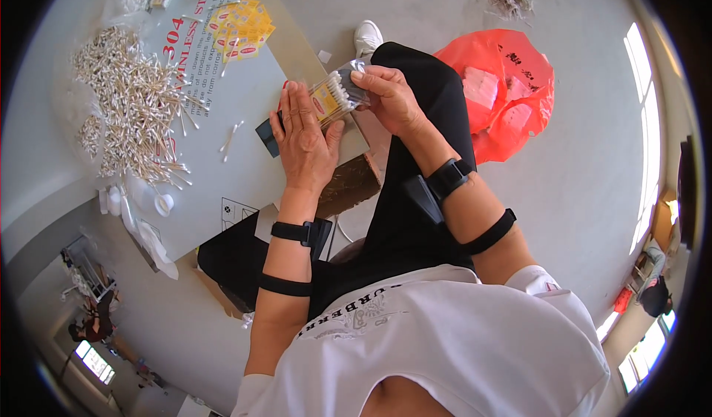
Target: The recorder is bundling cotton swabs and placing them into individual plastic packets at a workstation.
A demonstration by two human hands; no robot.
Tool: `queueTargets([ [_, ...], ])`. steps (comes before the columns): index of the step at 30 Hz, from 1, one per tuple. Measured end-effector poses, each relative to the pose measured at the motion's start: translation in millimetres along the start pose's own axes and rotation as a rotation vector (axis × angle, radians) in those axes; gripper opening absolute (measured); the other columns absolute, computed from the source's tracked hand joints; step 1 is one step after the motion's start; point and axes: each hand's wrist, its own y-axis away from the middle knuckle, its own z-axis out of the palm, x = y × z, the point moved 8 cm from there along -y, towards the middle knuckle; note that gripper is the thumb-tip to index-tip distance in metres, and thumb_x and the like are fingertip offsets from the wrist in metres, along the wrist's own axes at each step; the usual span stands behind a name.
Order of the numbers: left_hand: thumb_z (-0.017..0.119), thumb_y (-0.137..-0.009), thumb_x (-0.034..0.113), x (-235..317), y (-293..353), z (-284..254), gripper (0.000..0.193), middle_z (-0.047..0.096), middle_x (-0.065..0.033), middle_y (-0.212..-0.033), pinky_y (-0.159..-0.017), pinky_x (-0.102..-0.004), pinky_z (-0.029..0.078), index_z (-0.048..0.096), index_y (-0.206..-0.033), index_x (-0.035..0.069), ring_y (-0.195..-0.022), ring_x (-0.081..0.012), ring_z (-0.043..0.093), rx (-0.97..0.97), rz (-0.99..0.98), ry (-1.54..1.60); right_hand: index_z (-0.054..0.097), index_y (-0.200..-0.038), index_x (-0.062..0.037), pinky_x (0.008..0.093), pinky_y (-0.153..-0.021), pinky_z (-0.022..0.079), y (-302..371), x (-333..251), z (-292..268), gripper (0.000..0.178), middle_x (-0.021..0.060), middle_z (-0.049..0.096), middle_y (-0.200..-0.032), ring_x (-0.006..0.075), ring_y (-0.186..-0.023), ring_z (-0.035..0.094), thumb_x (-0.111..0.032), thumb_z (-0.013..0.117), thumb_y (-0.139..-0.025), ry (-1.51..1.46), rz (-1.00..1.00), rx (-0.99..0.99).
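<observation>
A small see-through bag of cotton swabs point(337, 91) with a yellow card in it is held above the table's edge. My right hand point(391, 100) pinches its far right end between thumb and fingers. My left hand point(305, 146) lies against the other end with fingers stretched out, its thumb beside the bag's lower edge. Under the left fingers a dark flat piece point(268, 137) shows in part. To the left, a large heap of loose cotton swabs point(137, 113) spreads over the table point(215, 139). A few single swabs point(231, 141) lie between heap and hand.
Yellow printed cards point(243, 28) are piled at the table's far side. A red plastic bag point(512, 91) with packets in it rests on the floor at right. Below my left hand is an open brown box point(352, 183). White rolls point(163, 204) sit near the table's left edge.
</observation>
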Motion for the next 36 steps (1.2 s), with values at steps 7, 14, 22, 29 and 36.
queueTargets([
  [7,0.053,-0.093,0.048,0.8,-0.5,1.0,0.086,0.023,-0.0219,-0.156,-0.116,-0.0548,0.011,0.014,-0.152,-0.001,-0.146,-0.0354,0.018,-0.006,0.026,-0.028,0.071,-0.099,0.0003,0.0246,-0.068,0.051,-0.5,-0.7,11.8,0.016,0.002,0.069,-0.086,0.0086,-0.077,0.064,-0.013,0.065,-0.092,-0.001,-0.031,-0.19],
  [14,0.05,-0.094,0.052,0.7,0.5,-0.2,0.085,0.025,-0.0223,-0.155,-0.116,-0.0548,0.012,0.017,-0.151,-0.002,-0.145,-0.037,0.021,0.018,0.024,-0.036,0.07,-0.098,0.0002,0.0236,-0.072,0.049,0.7,0.4,23.4,0.015,0.0021,0.068,-0.087,0.008,-0.077,0.06,-0.013,0.067,-0.091,0.043,-0.041,-0.254],
  [22,0.072,-0.085,0.032,4.5,-3.5,-21.4,0.087,0.033,-0.0214,-0.151,-0.114,-0.0491,0.023,0.022,-0.149,0.0,-0.141,-0.0378,0.029,0.169,0.048,0.304,0.068,-0.091,-0.0004,0.0223,-0.073,0.046,4.3,0.1,36.9,0.031,0.0003,0.064,-0.081,0.0069,-0.078,0.056,-0.031,0.064,-0.093,0.131,-0.065,-0.26],
  [29,0.076,-0.078,0.014,21.7,-20.3,-45.3,0.084,0.045,-0.0196,-0.141,-0.108,-0.0407,0.037,0.03,-0.146,0.002,-0.128,-0.031,0.046,0.209,0.044,0.719,0.067,-0.094,-0.001,0.0228,-0.07,0.044,8.6,-2.3,40.2,0.04,-0.0006,0.061,-0.081,0.0068,-0.076,0.054,-0.04,0.062,-0.093,0.166,-0.055,-0.321],
  [36,0.078,-0.077,0.014,14.4,-20.7,-42.9,0.076,0.052,-0.0153,-0.133,-0.101,-0.0393,0.043,0.039,-0.141,0.001,-0.116,-0.0281,0.055,0.196,-0.043,0.775,0.066,-0.099,-0.0006,0.022,-0.073,0.045,11.8,-5.2,44.6,0.049,0.0011,0.061,-0.086,0.008,-0.079,0.055,-0.049,0.058,-0.093,0.125,-0.058,-0.343],
])
